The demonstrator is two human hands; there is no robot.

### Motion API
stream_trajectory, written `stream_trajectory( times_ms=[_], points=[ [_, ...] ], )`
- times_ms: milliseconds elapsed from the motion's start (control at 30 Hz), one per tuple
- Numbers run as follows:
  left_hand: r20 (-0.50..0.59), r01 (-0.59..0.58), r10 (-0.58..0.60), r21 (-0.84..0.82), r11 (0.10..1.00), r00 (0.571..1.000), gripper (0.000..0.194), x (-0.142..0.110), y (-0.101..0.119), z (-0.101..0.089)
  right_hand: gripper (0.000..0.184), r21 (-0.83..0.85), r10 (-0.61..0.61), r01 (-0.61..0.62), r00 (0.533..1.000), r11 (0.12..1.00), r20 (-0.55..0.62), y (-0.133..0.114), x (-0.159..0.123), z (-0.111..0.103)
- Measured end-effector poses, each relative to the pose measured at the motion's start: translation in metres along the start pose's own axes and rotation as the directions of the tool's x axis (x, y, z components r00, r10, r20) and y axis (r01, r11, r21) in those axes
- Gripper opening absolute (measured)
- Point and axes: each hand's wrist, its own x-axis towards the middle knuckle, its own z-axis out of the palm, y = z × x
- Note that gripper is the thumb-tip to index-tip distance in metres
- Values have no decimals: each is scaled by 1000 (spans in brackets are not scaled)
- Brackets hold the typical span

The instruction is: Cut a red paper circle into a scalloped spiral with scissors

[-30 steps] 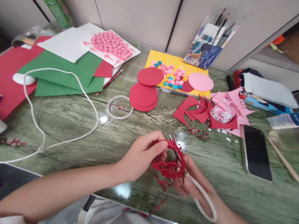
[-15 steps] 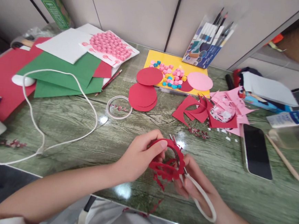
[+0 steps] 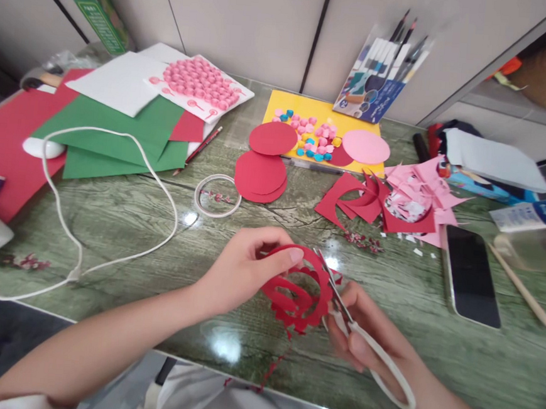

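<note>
Compared with half a second ago, the right hand [image 3: 379, 332] and its scissors [image 3: 341, 301] have slid toward the lower right, and the left hand [image 3: 234, 267] has edged left with the red paper piece [image 3: 293, 304]. Nearest, at the bottom centre of the frame, a thin red paper strip [image 3: 270, 373] trails at the table edge. Just above it, right of bottom centre, the right hand is curled around the white scissor handles, the blades pointing up and left along the paper's right edge. The red piece itself — ring-like, looped inside, its lower edge notched — sits a little below the centre, pinched between the left thumb and fingers. Past the hands, a phone [image 3: 473, 277] lies at the right, while a roll of tape [image 3: 215, 215] and a stack of red circles [image 3: 260, 175] lie near the middle. Farther up, a yellow sheet [image 3: 300, 102] carries small coloured pieces — pink, blue and yellow — and at the upper right of centre a pack of pens [image 3: 372, 86] leans against the wall.
</note>
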Motion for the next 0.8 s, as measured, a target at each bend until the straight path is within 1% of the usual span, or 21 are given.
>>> stream_trajectory(
  times_ms=[167, 333, 500, 700, 800],
  points=[
    [45, -8, 5, 69, 998, 999, 25, 2, 5, -7, 36, -18, 0, 1, 1000, 1000, 16, -4, 1, -3],
    [108, 1, -14, 113, 994, 994, 26, 3, 10, -14, 41, -18, 61, -61, 997, 998, 36, -9, -1, -3],
    [191, -36, 3, 172, 984, 982, 27, 4, 15, -21, 40, -17, 109, -109, 993, 994, 40, -12, -5, -6],
    [313, -40, -17, 175, 984, 950, 21, 6, 18, -30, 41, -58, 160, -156, 984, 986, 76, -12, -7, -10],
    [369, -67, -19, 220, 973, 929, 18, 8, 19, -34, 42, -115, 202, -193, 977, 975, 74, -14, -8, -11]
  ],
)
